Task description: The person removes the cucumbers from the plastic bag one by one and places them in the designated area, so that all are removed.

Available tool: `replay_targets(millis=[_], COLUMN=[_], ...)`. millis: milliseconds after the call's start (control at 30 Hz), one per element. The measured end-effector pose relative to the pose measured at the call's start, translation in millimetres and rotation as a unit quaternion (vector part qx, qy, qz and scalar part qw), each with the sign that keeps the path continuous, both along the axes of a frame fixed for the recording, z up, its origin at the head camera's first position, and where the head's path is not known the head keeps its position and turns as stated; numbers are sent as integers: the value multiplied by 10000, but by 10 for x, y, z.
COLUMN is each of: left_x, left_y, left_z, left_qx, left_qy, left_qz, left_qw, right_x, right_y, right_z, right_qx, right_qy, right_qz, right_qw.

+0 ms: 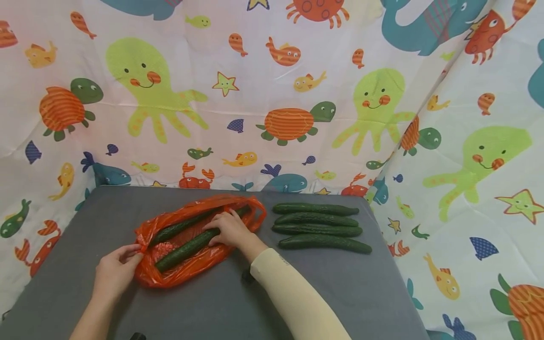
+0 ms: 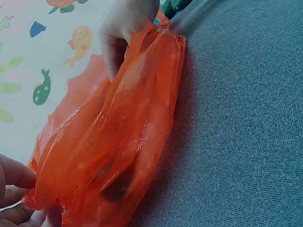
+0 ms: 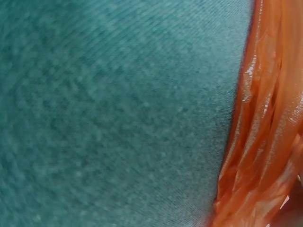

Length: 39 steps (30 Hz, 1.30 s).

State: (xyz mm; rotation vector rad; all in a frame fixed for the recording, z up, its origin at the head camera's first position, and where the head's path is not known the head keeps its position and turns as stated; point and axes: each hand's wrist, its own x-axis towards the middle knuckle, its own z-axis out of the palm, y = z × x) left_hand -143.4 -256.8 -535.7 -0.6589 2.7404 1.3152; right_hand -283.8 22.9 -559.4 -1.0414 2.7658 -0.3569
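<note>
An orange plastic bag point(image 1: 187, 276) lies on its side with its mouth spread open, and dark green cucumbers show inside it. My left hand point(image 1: 114, 271) pinches the bag's edge at its left end between thumb and fingers; the left wrist view has the fingers point(image 2: 16, 177) on the bunched film point(image 2: 109, 127). Reaching into the opening, my right hand point(image 1: 231, 231) grips the nearer cucumber point(image 1: 182, 252) from above, thumb on the near side. Behind it in the bag lies another cucumber point(image 1: 176, 230). In the right wrist view only the bag's side point(image 3: 260, 118) shows beside the cloth.
Right of the bag, several cucumbers point(image 1: 325, 242) lie side by side in a stack of rows on the grey cloth-covered table point(image 1: 340, 288). A curtain point(image 1: 250, 94) printed with sea animals hangs along the table's back and right side. A small dark object point(image 1: 138, 336) sits at the front edge.
</note>
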Motion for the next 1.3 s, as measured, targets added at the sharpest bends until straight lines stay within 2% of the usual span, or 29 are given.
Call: replay_targets(millis=[267,533,933,1067,1300], left_x=[6,17,21,17,8], left_y=[-10,-22,-48,-40,14], left_z=[-29,-28,-27,-28,-24], left_qx=[-93,-55,-192,-236,-274], left_qy=[27,20,78,106,128], left_qz=[-1,-29,-59,-38,68], left_qw=[10000,10000,9998,9997,9995], right_x=[-20,-18,7,31,101], right_y=[45,77,89,70,47], right_z=[-58,-44,167,238,366], right_qx=[-323,-757,-1479,-1632,-2051], right_qy=[-55,-104,188,82,-356], right_qz=[57,42,166,208,-233], right_qw=[9994,9971,9887,9863,9778])
